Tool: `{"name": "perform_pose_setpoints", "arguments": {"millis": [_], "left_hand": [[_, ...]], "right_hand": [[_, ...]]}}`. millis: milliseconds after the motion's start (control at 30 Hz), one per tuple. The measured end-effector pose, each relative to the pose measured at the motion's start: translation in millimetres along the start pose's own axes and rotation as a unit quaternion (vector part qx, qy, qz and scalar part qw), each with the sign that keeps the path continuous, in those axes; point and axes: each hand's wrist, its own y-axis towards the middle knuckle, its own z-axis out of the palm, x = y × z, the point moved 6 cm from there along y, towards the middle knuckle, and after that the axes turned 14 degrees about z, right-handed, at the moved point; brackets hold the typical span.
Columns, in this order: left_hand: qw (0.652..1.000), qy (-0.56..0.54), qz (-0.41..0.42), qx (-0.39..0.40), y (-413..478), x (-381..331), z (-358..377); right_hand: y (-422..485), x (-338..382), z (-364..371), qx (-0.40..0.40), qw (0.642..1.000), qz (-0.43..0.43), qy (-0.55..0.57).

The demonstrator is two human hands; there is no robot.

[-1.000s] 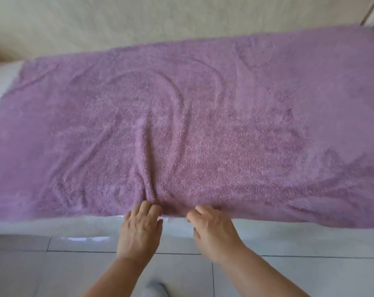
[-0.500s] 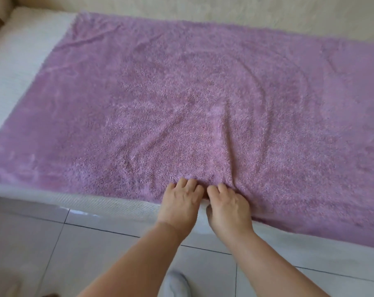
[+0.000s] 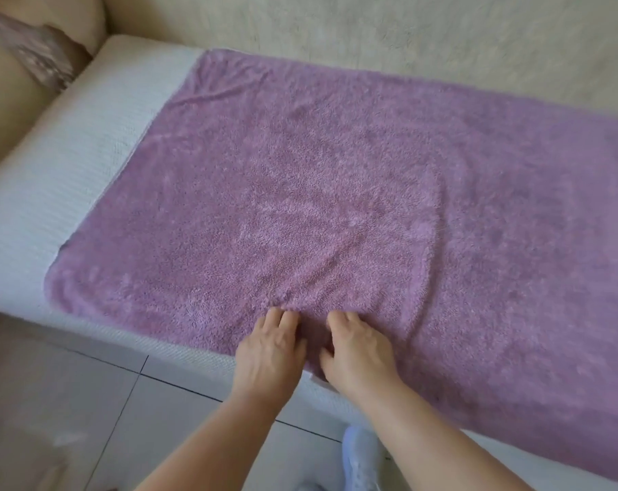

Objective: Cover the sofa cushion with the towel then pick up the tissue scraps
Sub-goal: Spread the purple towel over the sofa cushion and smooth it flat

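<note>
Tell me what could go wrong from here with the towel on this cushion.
The left hand and right hand bunch the purple towel at its near edge; pulling further may deepen the creases. The white sofa cushion shows a bare strip at its left end, so coverage may end up incomplete.

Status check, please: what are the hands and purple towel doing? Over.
Left hand, right hand: both gripping towel at its near edge. Towel spread over sofa cushion, cushion's left end bare. No tissue scraps in view.
</note>
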Motion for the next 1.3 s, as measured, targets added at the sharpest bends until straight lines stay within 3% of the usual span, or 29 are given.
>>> {"name": "perform_pose_setpoints", "arguments": {"millis": [233,367,600,767,867,967,1133,1300], "left_hand": [[0.991,-0.004,-0.106,-0.077,26,50,-34],[0.987,0.015,-0.148,-0.058,38,78,-46],[0.994,0.058,-0.093,0.016,43,102,-45],[0.995,-0.05,-0.081,0.005,40,117,-44],[0.978,-0.141,-0.139,-0.062,41,156,-67],[0.958,-0.09,-0.236,-0.136,32,227,-102],[0.936,-0.056,-0.337,-0.089,22,324,-122],[0.928,-0.06,-0.356,-0.096,20,370,-133]], "right_hand": [[23,53,10,0.039,0.994,-0.102,-0.032],[41,76,10,0.047,0.989,-0.121,-0.065],[58,113,19,0.11,0.976,-0.144,-0.117],[82,125,13,0.191,0.973,-0.088,-0.096],[112,155,5,0.177,0.981,-0.045,-0.065],[138,204,3,0.148,0.988,-0.032,-0.017],[173,299,16,0.13,0.99,-0.04,0.031],[204,385,38,0.137,0.987,0.004,0.079]]}}
